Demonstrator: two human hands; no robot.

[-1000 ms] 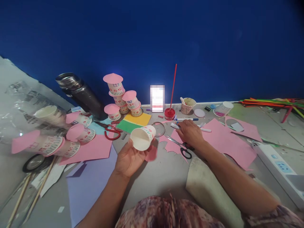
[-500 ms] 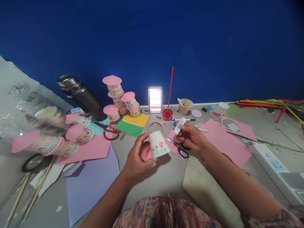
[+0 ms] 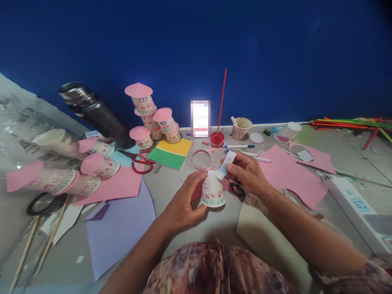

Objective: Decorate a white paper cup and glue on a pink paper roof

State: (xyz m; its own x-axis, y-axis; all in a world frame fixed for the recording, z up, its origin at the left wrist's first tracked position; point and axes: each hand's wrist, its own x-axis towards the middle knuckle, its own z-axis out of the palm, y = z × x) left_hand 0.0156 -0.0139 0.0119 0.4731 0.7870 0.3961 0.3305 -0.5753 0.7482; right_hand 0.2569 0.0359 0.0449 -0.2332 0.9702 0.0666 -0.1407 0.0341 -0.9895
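My left hand (image 3: 183,198) is wrapped around the left side of a white paper cup (image 3: 214,190), which is upside down with its wide rim low. Drawn on the cup are a pink window, red flowers and green zigzag grass. A pink piece (image 3: 196,192) shows between that hand and the cup, partly hidden. My right hand (image 3: 248,171) is closed on a small white tube (image 3: 226,165) with blue print, slanted so its lower end is at the top edge of the cup. Whether it touches the cup I cannot tell. Black-handled scissors (image 3: 236,188) lie behind, partly covered.
Pink-roofed cup towers (image 3: 143,104) stand at the back left beside a black flask (image 3: 98,116). Red-handled scissors (image 3: 142,166), a tape ring (image 3: 201,159), pink paper (image 3: 294,179) and purple paper (image 3: 119,232) lie around. A power strip (image 3: 355,202) is at right.
The cup has turned from tilted to nearly upright, upside down, its pink window now showing. My right hand has moved the tube left and down to the cup's top edge.
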